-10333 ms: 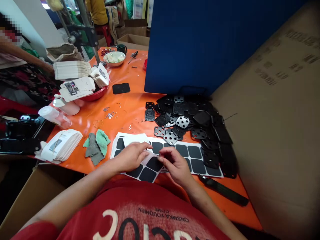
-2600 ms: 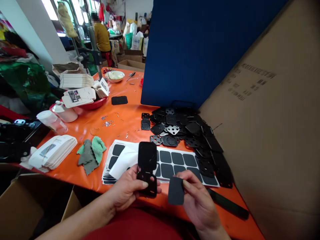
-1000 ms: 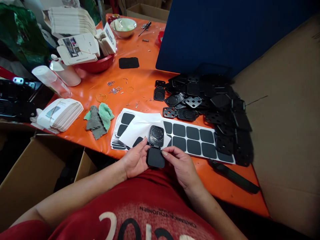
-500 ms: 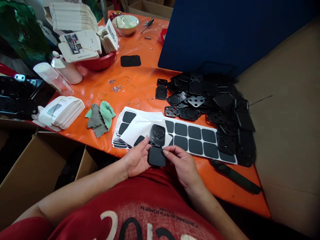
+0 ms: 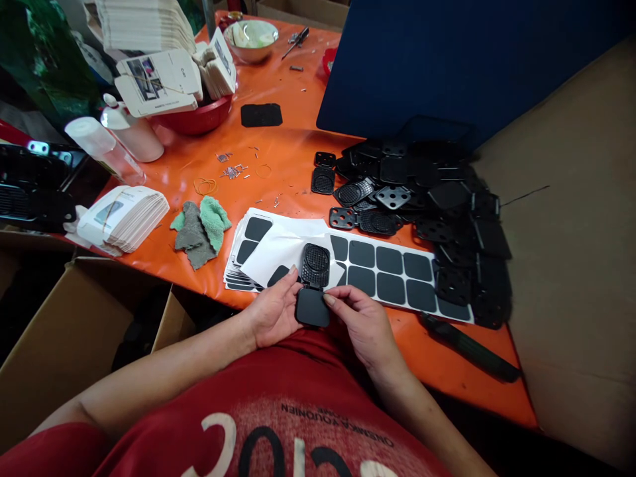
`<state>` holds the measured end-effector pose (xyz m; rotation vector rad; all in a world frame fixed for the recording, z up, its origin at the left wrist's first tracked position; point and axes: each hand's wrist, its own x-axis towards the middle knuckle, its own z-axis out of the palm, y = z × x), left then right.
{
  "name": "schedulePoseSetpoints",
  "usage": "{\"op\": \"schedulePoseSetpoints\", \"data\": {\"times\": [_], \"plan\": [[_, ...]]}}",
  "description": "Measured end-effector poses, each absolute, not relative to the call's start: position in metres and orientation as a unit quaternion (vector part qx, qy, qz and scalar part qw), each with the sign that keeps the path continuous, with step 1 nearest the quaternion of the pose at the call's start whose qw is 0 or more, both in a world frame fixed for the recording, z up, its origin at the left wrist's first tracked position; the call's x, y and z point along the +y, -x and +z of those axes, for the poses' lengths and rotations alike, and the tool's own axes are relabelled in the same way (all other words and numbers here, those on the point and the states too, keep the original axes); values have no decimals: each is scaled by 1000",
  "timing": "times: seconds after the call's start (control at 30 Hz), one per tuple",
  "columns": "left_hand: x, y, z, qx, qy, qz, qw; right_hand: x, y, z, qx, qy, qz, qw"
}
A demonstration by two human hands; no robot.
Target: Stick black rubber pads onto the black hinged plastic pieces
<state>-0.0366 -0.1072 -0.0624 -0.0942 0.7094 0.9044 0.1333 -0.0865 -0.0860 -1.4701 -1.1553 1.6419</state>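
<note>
Black hinged plate (image 5: 313,290), gripped by both hands, above pad sheet (image 5: 397,278)

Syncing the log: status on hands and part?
Left hand and right hand both grip hinged black part, opened flat. Over sticker sheet. Nothing blocking.

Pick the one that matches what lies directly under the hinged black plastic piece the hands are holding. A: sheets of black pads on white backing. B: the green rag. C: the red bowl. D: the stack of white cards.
A: the hinged black piece, held between the left hand and right hand, sits over the sheets of black pads, while the green rag lies off to the left.
</note>
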Motion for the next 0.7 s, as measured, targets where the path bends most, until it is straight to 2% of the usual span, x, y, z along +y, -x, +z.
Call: {"op": "schedulePoseSetpoints", "data": {"times": [0.7], "plan": [[-108,36,-61,346,51,436,829,-89,-130,-81,-503,574,566,312]]}}
